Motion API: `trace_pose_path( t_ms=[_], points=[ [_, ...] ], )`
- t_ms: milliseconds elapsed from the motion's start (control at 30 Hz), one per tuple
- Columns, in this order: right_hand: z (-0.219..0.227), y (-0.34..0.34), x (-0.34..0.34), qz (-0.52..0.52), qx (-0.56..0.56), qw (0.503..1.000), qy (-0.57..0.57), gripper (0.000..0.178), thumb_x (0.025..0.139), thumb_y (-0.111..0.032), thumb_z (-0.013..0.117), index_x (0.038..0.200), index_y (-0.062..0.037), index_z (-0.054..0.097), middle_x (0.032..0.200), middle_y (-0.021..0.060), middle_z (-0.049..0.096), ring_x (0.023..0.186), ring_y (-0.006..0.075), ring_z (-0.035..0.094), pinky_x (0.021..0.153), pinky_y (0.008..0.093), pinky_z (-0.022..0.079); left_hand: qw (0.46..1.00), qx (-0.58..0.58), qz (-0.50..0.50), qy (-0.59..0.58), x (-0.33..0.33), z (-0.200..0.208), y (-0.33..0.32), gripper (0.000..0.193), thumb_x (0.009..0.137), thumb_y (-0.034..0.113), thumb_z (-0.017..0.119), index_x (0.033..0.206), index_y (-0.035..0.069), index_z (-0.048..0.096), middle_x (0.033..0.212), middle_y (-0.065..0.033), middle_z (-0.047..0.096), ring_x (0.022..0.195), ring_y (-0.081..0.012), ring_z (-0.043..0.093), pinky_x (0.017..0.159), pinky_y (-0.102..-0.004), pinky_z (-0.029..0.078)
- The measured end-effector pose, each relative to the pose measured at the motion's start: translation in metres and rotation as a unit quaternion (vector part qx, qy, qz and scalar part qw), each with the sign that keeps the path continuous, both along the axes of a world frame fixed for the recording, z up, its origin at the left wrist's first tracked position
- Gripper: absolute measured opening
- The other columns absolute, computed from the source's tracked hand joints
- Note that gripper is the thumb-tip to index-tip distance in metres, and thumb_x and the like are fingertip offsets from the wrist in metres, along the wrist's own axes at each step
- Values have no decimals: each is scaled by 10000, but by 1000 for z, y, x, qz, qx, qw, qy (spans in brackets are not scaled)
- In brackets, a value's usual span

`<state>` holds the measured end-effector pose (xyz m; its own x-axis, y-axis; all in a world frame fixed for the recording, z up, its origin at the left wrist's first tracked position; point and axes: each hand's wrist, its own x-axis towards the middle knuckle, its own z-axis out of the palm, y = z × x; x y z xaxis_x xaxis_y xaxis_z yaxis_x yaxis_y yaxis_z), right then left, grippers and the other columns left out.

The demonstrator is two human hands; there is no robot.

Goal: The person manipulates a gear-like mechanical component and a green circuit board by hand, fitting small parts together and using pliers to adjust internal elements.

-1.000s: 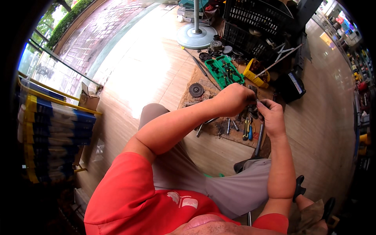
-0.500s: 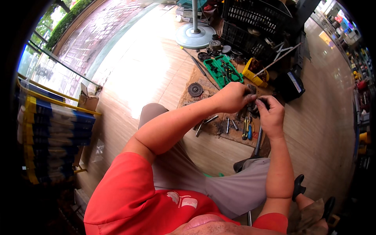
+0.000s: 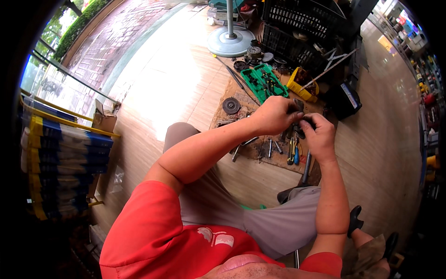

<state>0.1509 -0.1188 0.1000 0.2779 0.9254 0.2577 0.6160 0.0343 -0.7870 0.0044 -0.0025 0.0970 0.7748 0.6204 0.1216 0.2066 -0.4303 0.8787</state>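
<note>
Over the right part of a stained brown board (image 3: 283, 168), my left hand (image 3: 277, 116) has its fingers closed on a small dark greasy metal part (image 3: 299, 106). Its shape is mostly hidden by the fingers. Close against it, my right hand (image 3: 320, 138) pinches with thumb and fingers at the lower side of the same dark piece; exactly what sits in that pinch is too small to tell. Just below the hands lie a blue-handled tool (image 3: 296, 156) and a yellow-and-black-handled tool (image 3: 290, 152), with short metal rods (image 3: 270, 149) to their left.
Beyond my hands lie an open green tool case (image 3: 251, 80) and a yellow bin (image 3: 297, 88). A dark round disc (image 3: 231, 106) rests on the board's left. Black crates (image 3: 304, 23), a pole's round base (image 3: 231, 43) and a black box (image 3: 343, 101) stand farther out. Another person's feet (image 3: 355, 221) show lower right.
Both hands have shifted very slightly left, and the right fingers have moved a little against the dark part. The things on the board look the same.
</note>
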Motion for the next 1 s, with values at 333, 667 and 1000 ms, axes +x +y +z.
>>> trace_pose_path(
  t_ms=[333, 667, 1000],
  points=[
    [-2, 0, 9, 8, -29, 999, 19, 125, 873, -82, 649, 929, 30, 660, 785, 149, 642, 703, 218, 621, 656, 319, 475, 992, 106, 5, -69, 1, -1, 1, 174, 852, 178, 692, 877, 7, 671, 755, -201, 634, 684, -361, 611, 630, -386, 490],
    [6, 0, 6, 5, 4, 999, -32, 103, 840, -53, 666, 895, 33, 653, 780, 159, 629, 697, 269, 628, 642, 333, 481, 999, 4, 39, -11, 3, 1, 6, 218, 848, 203, 696, 938, 5, 711, 810, -221, 668, 748, -385, 650, 689, -402, 512],
    [8, 1, -1, -10, 65, 995, -73, 113, 854, -69, 677, 898, 31, 646, 768, 131, 615, 674, 235, 610, 627, 323, 467, 998, -29, 49, -38, 2, 1, 4, 225, 886, 188, 670, 887, -37, 661, 696, -158, 623, 583, -240, 538, 607, -373, 474]
  ],
)
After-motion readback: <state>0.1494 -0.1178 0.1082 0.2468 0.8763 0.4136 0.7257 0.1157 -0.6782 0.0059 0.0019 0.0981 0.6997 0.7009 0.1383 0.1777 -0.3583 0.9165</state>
